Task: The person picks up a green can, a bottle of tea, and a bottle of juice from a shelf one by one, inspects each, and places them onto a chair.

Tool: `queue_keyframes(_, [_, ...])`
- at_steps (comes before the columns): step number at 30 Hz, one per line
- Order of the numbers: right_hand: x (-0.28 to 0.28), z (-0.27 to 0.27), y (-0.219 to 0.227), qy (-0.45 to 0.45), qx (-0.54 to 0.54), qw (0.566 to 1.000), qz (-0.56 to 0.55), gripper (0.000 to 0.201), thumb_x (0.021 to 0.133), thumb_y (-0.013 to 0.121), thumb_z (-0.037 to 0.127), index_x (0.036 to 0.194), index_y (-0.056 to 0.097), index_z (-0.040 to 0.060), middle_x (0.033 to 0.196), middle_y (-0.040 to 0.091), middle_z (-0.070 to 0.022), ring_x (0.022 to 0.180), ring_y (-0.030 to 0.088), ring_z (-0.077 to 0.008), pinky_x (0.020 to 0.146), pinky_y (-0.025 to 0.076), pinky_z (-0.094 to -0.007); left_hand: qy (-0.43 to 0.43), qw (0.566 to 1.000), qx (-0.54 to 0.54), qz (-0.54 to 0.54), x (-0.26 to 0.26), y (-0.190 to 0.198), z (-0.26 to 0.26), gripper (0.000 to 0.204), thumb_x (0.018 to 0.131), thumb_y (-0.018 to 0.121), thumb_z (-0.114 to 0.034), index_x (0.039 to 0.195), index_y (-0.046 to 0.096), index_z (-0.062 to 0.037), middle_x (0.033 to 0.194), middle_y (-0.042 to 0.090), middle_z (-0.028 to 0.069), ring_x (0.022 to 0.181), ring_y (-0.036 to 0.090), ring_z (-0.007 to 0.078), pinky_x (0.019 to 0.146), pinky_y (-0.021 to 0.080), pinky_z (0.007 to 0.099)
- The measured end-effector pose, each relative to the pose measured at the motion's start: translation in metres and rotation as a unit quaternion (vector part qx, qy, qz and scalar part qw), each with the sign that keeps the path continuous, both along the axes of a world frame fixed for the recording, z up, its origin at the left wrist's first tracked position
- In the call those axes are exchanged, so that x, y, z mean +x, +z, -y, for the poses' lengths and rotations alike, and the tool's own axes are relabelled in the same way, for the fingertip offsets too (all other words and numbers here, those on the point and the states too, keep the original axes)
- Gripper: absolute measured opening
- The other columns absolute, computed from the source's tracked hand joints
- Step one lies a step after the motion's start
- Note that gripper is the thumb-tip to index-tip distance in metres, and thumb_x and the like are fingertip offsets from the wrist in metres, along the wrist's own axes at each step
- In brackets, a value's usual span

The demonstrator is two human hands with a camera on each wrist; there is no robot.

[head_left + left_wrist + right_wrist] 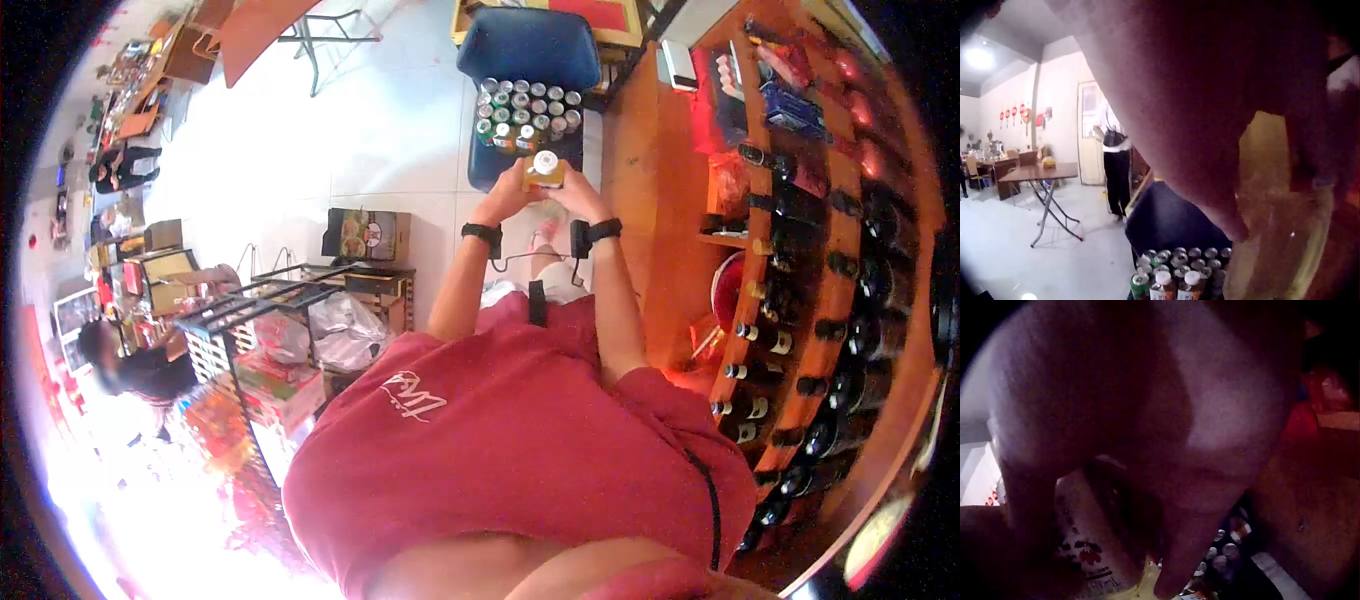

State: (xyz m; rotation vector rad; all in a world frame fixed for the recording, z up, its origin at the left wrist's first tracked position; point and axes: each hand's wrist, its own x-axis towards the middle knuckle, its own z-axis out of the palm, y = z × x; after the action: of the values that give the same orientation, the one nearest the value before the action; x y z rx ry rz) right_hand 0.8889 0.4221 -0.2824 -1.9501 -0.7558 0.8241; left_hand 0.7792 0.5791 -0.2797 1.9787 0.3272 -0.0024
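Both hands grip a white-capped bottle of yellow-orange liquid (544, 174), the left hand (506, 196) on its left side and the right hand (583, 194) on its right. It is held just in front of a dark blue chair (528, 45), whose seat bears several cans (521, 101) in rows and two white-capped bottles. In the left wrist view the left hand (1179, 106) has its fingers against the yellow bottle (1282, 231). The right hand (1141, 419) fills much of the dark right wrist view, its fingers pointing down by a yellow piece of the bottle; its fingertips are partly hidden.
On the right stands a wooden rack (741, 370) of dark bottles beside a wooden cabinet (640, 180). To the left are a black metal rack (262, 300) with bags and a cardboard box (378, 235). A folding table (1044, 172) and a standing person (1116, 162) are farther off.
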Motion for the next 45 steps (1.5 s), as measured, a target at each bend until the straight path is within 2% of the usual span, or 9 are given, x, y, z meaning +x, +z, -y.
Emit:
queue_keyframes(8, [0.102, 0.007, -0.100, 0.042, -0.059, 0.986, -0.147, 0.062, 0.070, 0.089, 0.029, 0.119, 0.060, 0.0045, 0.118, 0.069, -0.0143, 0.110, 0.066, -0.0268, 0.092, 0.051, -0.0378, -0.004, 0.998, -0.034, -0.058, 0.086, -0.170, 0.021, 0.066, 0.075, 0.085, -0.022, 0.123, 0.045, -0.0007, 0.114, 0.065, 0.0258, 0.109, 0.060, 0.0482, 0.087, 0.052, 0.0522])
queue_keyframes(11, [0.095, 0.016, -0.215, -0.053, -0.064, 0.983, -0.162, 0.061, 0.070, 0.089, 0.027, 0.119, 0.060, 0.0044, 0.116, 0.069, -0.0138, 0.108, 0.066, -0.0265, 0.091, 0.052, -0.0376, 0.000, 0.996, -0.013, -0.088, 0.101, -0.189, 0.021, 0.069, 0.075, 0.086, -0.024, 0.124, 0.044, -0.0013, 0.114, 0.065, 0.0255, 0.108, 0.061, 0.0475, 0.088, 0.052, 0.0520])
queue_keyframes(15, [0.109, -0.003, -0.223, -0.062, -0.119, 0.977, -0.168, 0.058, 0.071, 0.088, 0.017, 0.119, 0.058, 0.0059, 0.112, 0.068, -0.0092, 0.107, 0.064, -0.0184, 0.094, 0.050, -0.0335, -0.014, 0.969, 0.053, -0.242, 0.116, -0.225, 0.012, 0.066, 0.080, 0.079, -0.022, 0.132, 0.044, -0.0002, 0.119, 0.065, 0.0240, 0.118, 0.058, 0.0445, 0.098, 0.048, 0.0466])
queue_keyframes(27, [0.169, -0.069, -0.323, -0.104, -0.098, 0.988, -0.063, 0.046, 0.077, 0.078, 0.005, 0.115, 0.052, 0.0066, 0.112, 0.068, -0.0196, 0.111, 0.065, -0.0370, 0.086, 0.054, -0.0431, 0.121, 0.968, -0.052, -0.213, 0.177, -0.371, -0.018, 0.043, 0.085, 0.060, -0.019, 0.126, 0.055, -0.0055, 0.109, 0.067, 0.0290, 0.107, 0.061, 0.0477, 0.089, 0.052, 0.0518])
queue_keyframes(29, [0.177, -0.077, -0.343, -0.102, -0.080, 0.991, -0.037, 0.048, 0.075, 0.079, 0.003, 0.115, 0.051, 0.0066, 0.109, 0.069, -0.0198, 0.103, 0.066, -0.0405, 0.085, 0.054, -0.0451, 0.096, 0.922, -0.081, -0.366, 0.192, -0.373, -0.029, 0.052, 0.087, 0.060, -0.031, 0.130, 0.053, -0.0040, 0.104, 0.068, 0.0304, 0.107, 0.062, 0.0474, 0.089, 0.052, 0.0509])
queue_keyframes(34, [0.185, -0.088, -0.362, -0.128, -0.108, 0.985, -0.042, 0.044, 0.078, 0.074, 0.003, 0.116, 0.052, 0.0067, 0.109, 0.068, -0.0201, 0.106, 0.065, -0.0401, 0.086, 0.053, -0.0447, 0.189, 0.915, -0.079, -0.347, 0.201, -0.400, -0.019, 0.054, 0.087, 0.061, -0.036, 0.126, 0.055, 0.0010, 0.105, 0.070, 0.0256, 0.097, 0.069, 0.0396, 0.077, 0.055, 0.0446])
queue_keyframes(39, [0.184, -0.093, -0.367, -0.142, -0.118, 0.983, -0.018, 0.043, 0.078, 0.073, 0.002, 0.116, 0.053, 0.0067, 0.108, 0.068, -0.0216, 0.106, 0.065, -0.0401, 0.086, 0.052, -0.0440, 0.273, 0.810, -0.440, -0.274, 0.192, -0.433, -0.009, 0.048, 0.093, 0.064, -0.023, 0.135, 0.048, -0.0079, 0.120, 0.060, 0.0077, 0.102, 0.060, 0.0200, 0.082, 0.052, 0.0341])
queue_keyframes(41, [0.182, -0.093, -0.370, -0.153, -0.086, 0.984, 0.003, 0.044, 0.078, 0.074, 0.002, 0.116, 0.053, 0.0066, 0.107, 0.068, -0.0218, 0.104, 0.066, -0.0402, 0.085, 0.053, -0.0441, 0.231, 0.893, -0.316, -0.219, 0.173, -0.478, 0.002, 0.048, 0.092, 0.065, -0.023, 0.134, 0.048, -0.0079, 0.121, 0.061, 0.0067, 0.103, 0.060, 0.0194, 0.083, 0.052, 0.0330])
queue_keyframes(45, [0.182, -0.092, -0.365, -0.175, -0.094, 0.978, -0.060, 0.049, 0.073, 0.076, -0.001, 0.116, 0.053, 0.0052, 0.111, 0.067, -0.0206, 0.107, 0.064, -0.0411, 0.089, 0.052, -0.0452, 0.307, 0.829, -0.404, -0.236, 0.198, -0.413, -0.003, 0.050, 0.093, 0.065, -0.024, 0.137, 0.047, -0.0098, 0.122, 0.060, 0.0070, 0.104, 0.061, 0.0196, 0.082, 0.053, 0.0336])
